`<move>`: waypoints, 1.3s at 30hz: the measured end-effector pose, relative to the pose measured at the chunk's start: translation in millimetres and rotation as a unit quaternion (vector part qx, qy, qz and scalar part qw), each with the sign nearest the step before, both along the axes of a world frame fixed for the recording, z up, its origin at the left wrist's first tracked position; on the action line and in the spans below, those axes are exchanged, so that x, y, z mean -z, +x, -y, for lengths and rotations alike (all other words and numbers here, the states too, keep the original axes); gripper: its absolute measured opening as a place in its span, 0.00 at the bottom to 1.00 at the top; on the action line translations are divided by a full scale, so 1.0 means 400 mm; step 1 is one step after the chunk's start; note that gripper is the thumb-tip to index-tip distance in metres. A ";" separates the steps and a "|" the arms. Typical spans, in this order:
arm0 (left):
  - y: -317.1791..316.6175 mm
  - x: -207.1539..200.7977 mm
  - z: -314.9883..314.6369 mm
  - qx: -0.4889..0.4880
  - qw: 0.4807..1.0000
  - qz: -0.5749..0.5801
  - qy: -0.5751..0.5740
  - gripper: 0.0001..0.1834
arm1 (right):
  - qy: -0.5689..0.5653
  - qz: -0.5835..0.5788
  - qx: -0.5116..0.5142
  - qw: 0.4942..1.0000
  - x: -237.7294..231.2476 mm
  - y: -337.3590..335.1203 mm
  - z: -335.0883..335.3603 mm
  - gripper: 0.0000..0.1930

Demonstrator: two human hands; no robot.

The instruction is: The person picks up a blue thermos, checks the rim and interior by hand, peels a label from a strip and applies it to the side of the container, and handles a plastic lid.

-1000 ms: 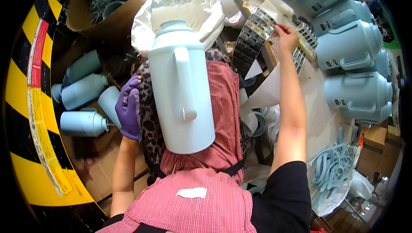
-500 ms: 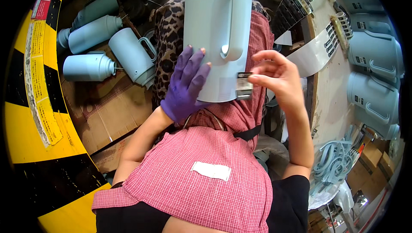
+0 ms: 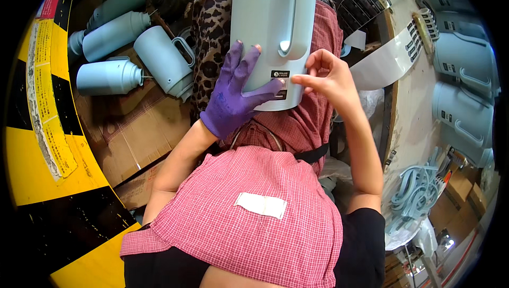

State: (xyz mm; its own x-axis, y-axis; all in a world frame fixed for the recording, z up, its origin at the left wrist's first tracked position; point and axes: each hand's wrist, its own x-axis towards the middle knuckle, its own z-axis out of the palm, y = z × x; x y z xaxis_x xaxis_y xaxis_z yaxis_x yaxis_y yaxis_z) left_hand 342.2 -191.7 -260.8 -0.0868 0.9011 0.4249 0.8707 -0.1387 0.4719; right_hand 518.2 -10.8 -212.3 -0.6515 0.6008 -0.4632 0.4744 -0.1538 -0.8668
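A pale blue jug [image 3: 260,17] with a long side handle [image 3: 295,17] lies across my lap, its base toward me. Near that base sits a small black-and-silver sticker label [image 3: 280,74]. My left hand [image 3: 233,89], in a purple glove with bare fingertips, lies spread on the jug. Its thumb presses over the middle of the label. My bare right hand [image 3: 331,81] is at the label's right edge, thumb and forefinger drawn together there. Whether the label's whole back touches the jug is hidden by the fingers.
Several blue flask bodies [image 3: 108,77] lie on cardboard [image 3: 138,134] at left, beside a yellow-black striped edge [image 3: 58,235]. At right, a worktable [image 3: 405,97] holds a label strip [image 3: 389,65], labelled jugs [image 3: 461,107] and coiled blue strips [image 3: 413,192].
The label, earlier held out at the jug's right side, now lies against the jug farther left. My left thumb has come onto it. Jug and right hand have shifted slightly upward in view.
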 end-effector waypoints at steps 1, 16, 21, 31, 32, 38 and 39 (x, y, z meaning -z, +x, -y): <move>0.000 0.005 -0.005 0.006 1.000 0.000 0.003 0.25 | -0.040 0.004 0.009 0.999 0.008 0.019 -0.020 0.17; -0.359 -0.041 -0.366 -0.051 0.912 0.403 0.064 0.23 | 0.575 0.027 0.250 0.778 0.050 0.497 -0.504 0.12; -0.481 -0.017 -0.529 0.116 0.937 0.317 -0.091 0.22 | 0.616 0.121 0.141 0.765 0.142 0.486 -0.641 0.14; -0.281 -0.384 -0.417 0.322 0.921 0.218 0.036 0.05 | 0.577 0.110 0.249 0.770 0.129 0.466 -0.608 0.11; -0.267 -0.406 -0.408 0.201 0.951 0.231 -0.044 0.07 | 0.575 0.110 0.247 0.772 0.128 0.461 -0.603 0.11; -0.249 -0.327 -0.615 -0.047 0.971 -0.094 -0.213 0.25 | 0.625 0.106 0.219 0.742 0.100 0.441 -0.529 0.05; -0.292 -0.248 -0.634 -0.029 0.986 0.013 -0.166 0.27 | 0.617 0.076 0.234 0.747 0.081 0.389 -0.481 0.05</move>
State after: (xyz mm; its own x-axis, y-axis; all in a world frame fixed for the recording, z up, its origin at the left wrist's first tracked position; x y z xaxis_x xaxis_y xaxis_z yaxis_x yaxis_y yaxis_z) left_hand 225.3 61.8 -161.7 -0.1484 0.9834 0.1040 0.8599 0.0764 0.5047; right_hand 673.9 181.6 -244.9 -0.2315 0.7777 0.5845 0.7266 0.5378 -0.4277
